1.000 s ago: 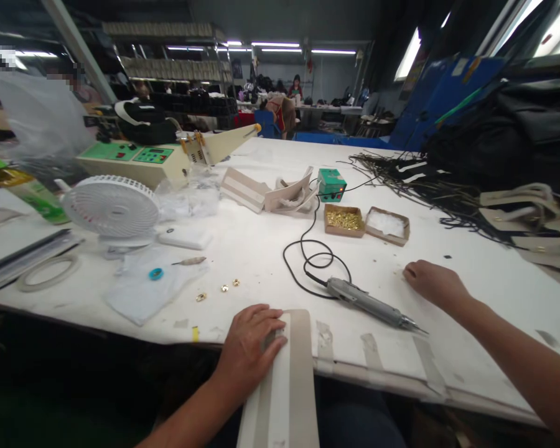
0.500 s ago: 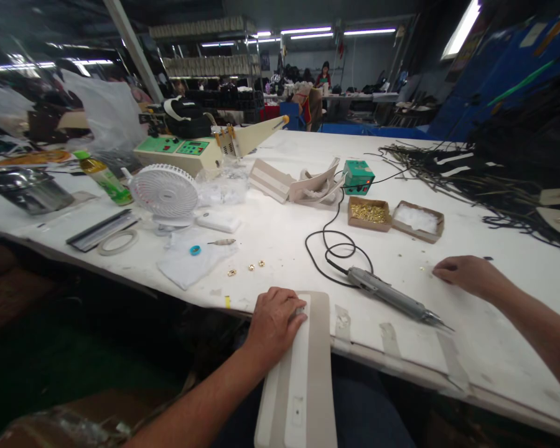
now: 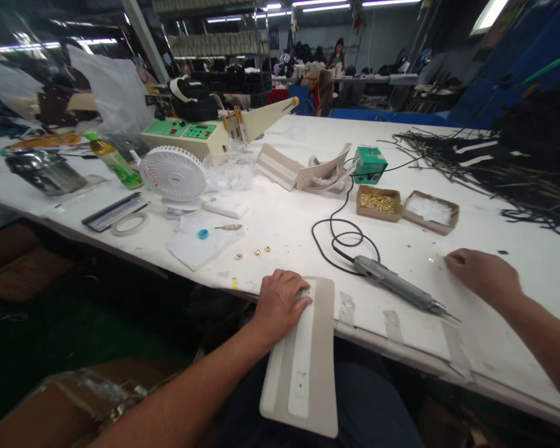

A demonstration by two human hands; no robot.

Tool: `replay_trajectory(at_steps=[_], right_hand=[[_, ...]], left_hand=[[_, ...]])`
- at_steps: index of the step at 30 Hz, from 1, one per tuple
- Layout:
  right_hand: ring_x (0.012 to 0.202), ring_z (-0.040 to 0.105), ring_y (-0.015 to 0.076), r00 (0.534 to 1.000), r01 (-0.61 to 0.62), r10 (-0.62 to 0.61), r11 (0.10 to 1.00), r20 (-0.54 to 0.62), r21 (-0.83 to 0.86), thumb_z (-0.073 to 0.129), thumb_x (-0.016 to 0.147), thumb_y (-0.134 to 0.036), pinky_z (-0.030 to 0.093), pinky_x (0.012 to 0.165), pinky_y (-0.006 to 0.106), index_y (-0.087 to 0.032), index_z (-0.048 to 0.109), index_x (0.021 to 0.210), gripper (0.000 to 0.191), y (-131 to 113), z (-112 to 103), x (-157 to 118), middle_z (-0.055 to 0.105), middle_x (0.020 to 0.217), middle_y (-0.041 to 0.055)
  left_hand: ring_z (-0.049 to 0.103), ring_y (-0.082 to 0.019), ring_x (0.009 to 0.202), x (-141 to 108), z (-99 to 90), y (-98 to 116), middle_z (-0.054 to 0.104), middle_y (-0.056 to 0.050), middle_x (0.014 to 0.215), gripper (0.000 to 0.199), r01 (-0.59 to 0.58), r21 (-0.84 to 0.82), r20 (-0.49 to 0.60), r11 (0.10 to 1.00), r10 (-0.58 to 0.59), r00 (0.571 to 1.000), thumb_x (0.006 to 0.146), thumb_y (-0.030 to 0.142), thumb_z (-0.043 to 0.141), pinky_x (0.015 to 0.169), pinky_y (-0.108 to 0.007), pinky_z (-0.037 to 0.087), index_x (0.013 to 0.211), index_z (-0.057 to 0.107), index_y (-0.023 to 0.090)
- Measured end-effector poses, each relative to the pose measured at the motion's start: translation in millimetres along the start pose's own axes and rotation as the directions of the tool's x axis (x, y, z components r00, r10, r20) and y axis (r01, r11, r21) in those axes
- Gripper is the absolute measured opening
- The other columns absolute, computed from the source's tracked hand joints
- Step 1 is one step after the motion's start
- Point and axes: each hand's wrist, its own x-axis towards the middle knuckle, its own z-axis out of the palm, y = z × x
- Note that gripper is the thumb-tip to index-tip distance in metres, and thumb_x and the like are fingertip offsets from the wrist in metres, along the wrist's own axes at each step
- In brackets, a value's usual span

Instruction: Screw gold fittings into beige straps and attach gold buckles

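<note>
A beige panel [image 3: 324, 348] with a white strip along it lies across the table's front edge and over my lap. My left hand [image 3: 282, 305] grips its far left edge, fingers bent over the top. Over the table to the right is my right hand [image 3: 483, 274], its fingertips together beside tiny bright pieces [image 3: 431, 259]; whether they pinch anything is too small to tell. Between my hands lies a grey electric screwdriver [image 3: 396, 286], its tip toward the lower right. Small gold fittings [image 3: 257, 252] rest beyond my left hand.
Behind the screwdriver are a box of gold parts [image 3: 379, 204], a box of white pieces [image 3: 432, 213] and a green power unit [image 3: 370, 165]. A white fan [image 3: 172, 177] and a bottle [image 3: 114, 162] stand left. Dark cords [image 3: 485, 158] pile up at right.
The camera view has shifted, so the table scene sits higher. The panel's near end shows more fully. My right hand stays by the tiny pieces, and my left hand keeps its grip.
</note>
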Motion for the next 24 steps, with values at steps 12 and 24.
replay_trajectory(at_steps=[12,24], right_hand=[[0.068,0.064,0.0225,0.907,0.239,-0.421,0.499,-0.008,0.833,0.063,0.089,-0.052,0.048,0.067,0.034,-0.025,0.071,0.086,0.028,-168.0,-49.1,-167.3,0.070,0.074,0.0031],[0.086,0.064,0.0225,0.838,0.367,-0.545,0.534,-0.021,0.762,0.058,0.095,-0.041,0.046,0.082,0.035,-0.025,0.071,0.086,0.022,-256.0,-11.0,-187.9,0.072,0.089,0.0018]], left_hand=[[0.060,-0.027,0.113,-1.9,2.3,-4.7,0.075,-0.002,0.111,0.016,-0.015,-0.014,-0.010,1.000,0.014,1.000,0.088,0.026,0.079,0.093,-0.046,0.042,0.103,0.073,0.026],[0.059,-0.025,0.112,-11.5,11.3,-12.0,0.075,-0.002,0.112,0.013,-0.019,-0.119,-0.114,0.993,0.006,0.993,0.093,0.027,0.075,0.094,-0.045,0.041,0.103,0.068,0.025]])
